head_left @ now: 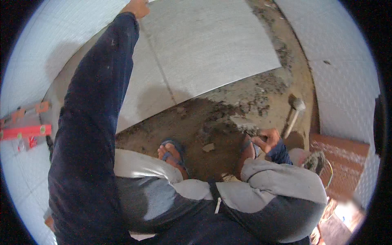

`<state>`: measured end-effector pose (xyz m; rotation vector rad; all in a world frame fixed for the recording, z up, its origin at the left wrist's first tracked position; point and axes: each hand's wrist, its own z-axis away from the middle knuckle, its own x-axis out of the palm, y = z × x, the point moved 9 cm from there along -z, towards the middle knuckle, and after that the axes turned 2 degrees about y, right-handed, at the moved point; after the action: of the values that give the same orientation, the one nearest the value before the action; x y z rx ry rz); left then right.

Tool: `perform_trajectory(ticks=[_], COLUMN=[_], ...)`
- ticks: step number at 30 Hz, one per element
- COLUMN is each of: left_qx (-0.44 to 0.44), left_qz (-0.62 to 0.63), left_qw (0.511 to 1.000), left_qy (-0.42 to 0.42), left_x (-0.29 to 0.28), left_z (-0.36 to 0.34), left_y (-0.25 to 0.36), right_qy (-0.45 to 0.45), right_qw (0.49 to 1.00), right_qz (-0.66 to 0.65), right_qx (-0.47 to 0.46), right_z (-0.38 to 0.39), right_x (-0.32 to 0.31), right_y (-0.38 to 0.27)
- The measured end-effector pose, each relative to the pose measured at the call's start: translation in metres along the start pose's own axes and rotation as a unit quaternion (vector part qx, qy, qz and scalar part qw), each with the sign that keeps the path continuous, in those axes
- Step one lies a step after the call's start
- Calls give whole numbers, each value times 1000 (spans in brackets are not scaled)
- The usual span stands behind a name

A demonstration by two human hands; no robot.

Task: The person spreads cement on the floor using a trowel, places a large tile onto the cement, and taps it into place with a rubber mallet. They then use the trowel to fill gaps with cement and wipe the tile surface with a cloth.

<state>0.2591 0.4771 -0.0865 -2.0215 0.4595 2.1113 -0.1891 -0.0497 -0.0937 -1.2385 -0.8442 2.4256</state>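
My left arm reaches far forward. Its hand (136, 9) is at the upper edge of the picture, beside the white wall and over the large pale grey tiles (204, 49); its fingers are mostly cut off. Down by my right foot, my right hand (267, 139) is closed with bent fingers, next to a grey, mortar-smeared piece (247, 129). What lies inside its grip is hidden. Between the near tile edge and my sandalled feet (173, 154) spreads dark, damp ground (204, 126) with lumps of mortar.
A mallet (299, 105) with a pale head leans at the right, near the patterned wall tiles (343, 77). Beyond my right knee are a mortar-covered object (314, 162) and a brown slab (341, 165). A red spirit level (25, 132) lies at the far left.
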Motion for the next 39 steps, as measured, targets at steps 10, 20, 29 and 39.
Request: perform_trajectory(ticks=[10, 20, 29, 39], left_qx=[71, 88, 19, -124], left_qz=[63, 42, 76, -21], left_qw=[995, 994, 989, 991], left_qy=[6, 39, 126, 35], left_x=[57, 34, -36, -48], left_z=[-45, -23, -15, 65], left_y=[161, 211, 69, -27], right_qy=[522, 500, 470, 479], right_qw=[775, 718, 783, 792], right_qz=[-23, 147, -14, -152], right_qx=[355, 461, 406, 347], right_z=[405, 340, -33, -70], right_x=[-116, -166, -138, -96], right_y=[63, 48, 173, 227])
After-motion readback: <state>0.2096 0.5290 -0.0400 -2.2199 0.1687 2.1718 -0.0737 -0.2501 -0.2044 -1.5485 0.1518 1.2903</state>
